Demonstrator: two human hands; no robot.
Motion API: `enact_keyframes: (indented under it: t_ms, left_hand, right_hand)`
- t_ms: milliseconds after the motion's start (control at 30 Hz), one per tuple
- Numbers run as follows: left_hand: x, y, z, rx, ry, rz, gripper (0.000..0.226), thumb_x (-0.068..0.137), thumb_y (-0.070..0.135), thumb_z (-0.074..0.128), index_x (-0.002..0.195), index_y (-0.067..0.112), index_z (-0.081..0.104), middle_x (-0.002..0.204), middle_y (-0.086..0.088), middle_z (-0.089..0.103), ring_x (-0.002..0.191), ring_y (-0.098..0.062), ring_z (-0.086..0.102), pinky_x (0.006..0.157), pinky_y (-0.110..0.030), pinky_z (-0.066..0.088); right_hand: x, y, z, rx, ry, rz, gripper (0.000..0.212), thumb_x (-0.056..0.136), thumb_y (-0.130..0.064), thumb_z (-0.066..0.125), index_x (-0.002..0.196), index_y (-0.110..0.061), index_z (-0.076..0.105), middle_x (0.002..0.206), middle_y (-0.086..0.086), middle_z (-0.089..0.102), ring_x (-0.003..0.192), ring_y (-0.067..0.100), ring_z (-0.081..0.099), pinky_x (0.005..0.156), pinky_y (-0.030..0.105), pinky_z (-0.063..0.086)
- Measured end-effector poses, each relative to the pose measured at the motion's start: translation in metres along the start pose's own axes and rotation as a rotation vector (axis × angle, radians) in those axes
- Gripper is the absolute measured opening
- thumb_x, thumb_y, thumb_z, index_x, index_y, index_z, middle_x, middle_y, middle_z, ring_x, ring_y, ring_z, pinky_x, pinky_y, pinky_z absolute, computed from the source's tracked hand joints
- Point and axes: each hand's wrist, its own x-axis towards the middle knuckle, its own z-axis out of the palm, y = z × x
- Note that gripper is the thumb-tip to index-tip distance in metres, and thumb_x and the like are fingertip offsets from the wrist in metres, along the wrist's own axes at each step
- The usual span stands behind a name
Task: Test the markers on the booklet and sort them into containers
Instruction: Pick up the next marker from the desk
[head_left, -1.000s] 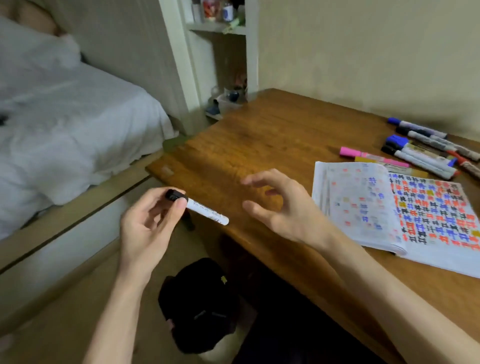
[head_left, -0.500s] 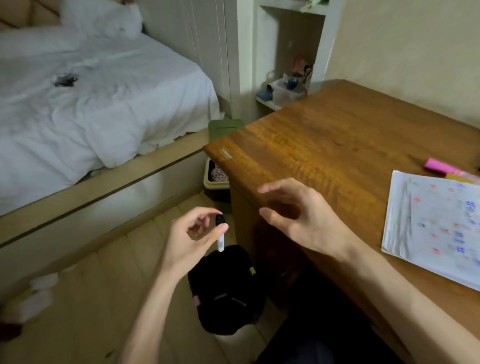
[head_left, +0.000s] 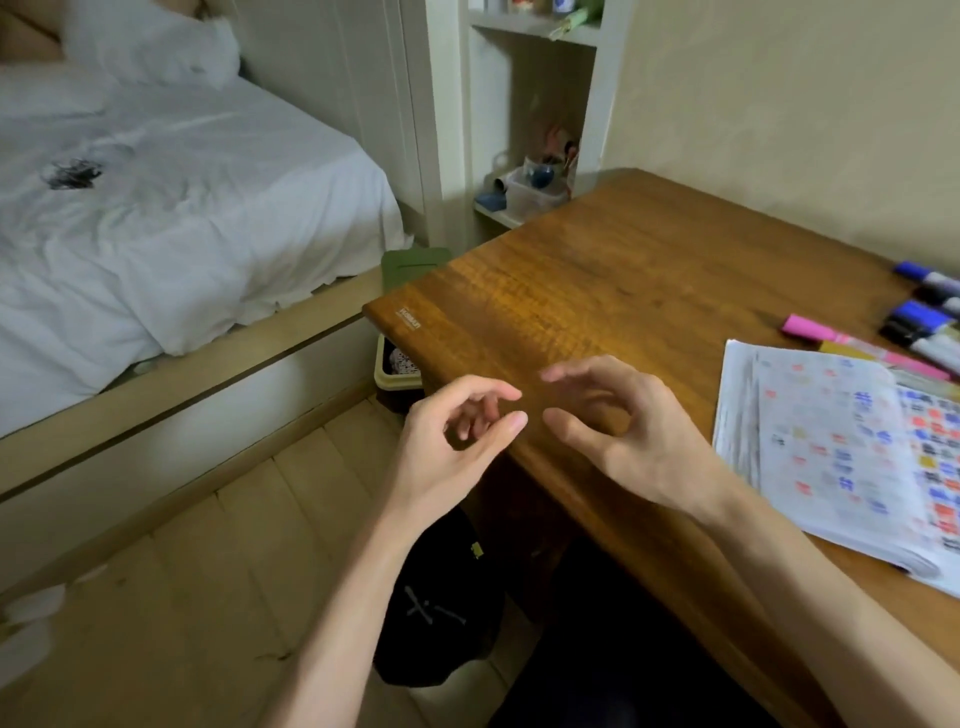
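Observation:
My left hand hovers just off the desk's front left edge, its fingers loosely curled and holding nothing. My right hand hangs over the wooden desk beside it, fingers relaxed and empty. The open booklet, covered in coloured marks, lies on the desk to the right. Behind it lie several markers, among them a pink marker. A black container stands on the floor under my left forearm. No marker shows in either hand.
A beige bin with a green lid stands on the floor at the desk's left corner. The bed fills the left side. A shelf niche with small items is behind the desk. Wooden floor lies between bed and desk.
The black-capped white marker that my left hand held over the black container is gone from it. The left hand has risen toward the desk edge. The view has swung back right.

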Motion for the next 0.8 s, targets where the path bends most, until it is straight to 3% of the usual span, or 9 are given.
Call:
enact_keyframes:
  t_ms: [233,467,633,800]
  left_hand:
    - [0.043,0.041,0.087,0.009,-0.187,0.129,0.017,0.094,0.03,0.073,0.11,0.024,0.073,0.094,0.017,0.07,0.097,-0.013,0.068,0.074,-0.013,0.053]
    - [0.075,0.081,0.19,-0.037,-0.4,0.239,0.017,0.095,0.028,0.072,0.11,0.02,0.073,0.104,0.013,0.073,0.1,-0.011,0.068,0.075,-0.017,0.056]
    - [0.102,0.093,0.251,0.011,-0.423,0.261,0.015,0.097,0.026,0.071,0.111,0.021,0.073,0.107,0.013,0.072,0.1,-0.003,0.066,0.077,-0.013,0.052]
    - [0.138,0.091,0.295,0.248,-0.404,0.259,0.021,0.097,0.022,0.07,0.118,0.023,0.071,0.117,0.012,0.07,0.097,0.006,0.061,0.071,-0.004,0.043]
  right_hand:
    - [-0.045,0.024,-0.069,0.01,0.244,0.072,0.029,0.094,-0.025,0.075,0.123,-0.023,0.072,0.12,-0.01,0.073,0.111,0.01,0.07,0.091,0.032,0.06]
    - [-0.118,0.048,-0.147,-0.041,0.377,0.236,0.028,0.096,-0.029,0.074,0.124,-0.031,0.071,0.122,-0.017,0.071,0.109,0.004,0.07,0.093,0.031,0.061]
    - [-0.168,0.066,-0.183,-0.069,0.521,0.341,0.026,0.095,-0.022,0.076,0.121,-0.026,0.073,0.117,-0.017,0.073,0.103,0.002,0.072,0.091,0.029,0.061]
    - [-0.203,0.08,-0.203,-0.101,0.574,0.406,0.027,0.095,-0.026,0.076,0.122,-0.025,0.072,0.116,-0.016,0.073,0.104,0.002,0.071,0.09,0.031,0.062]
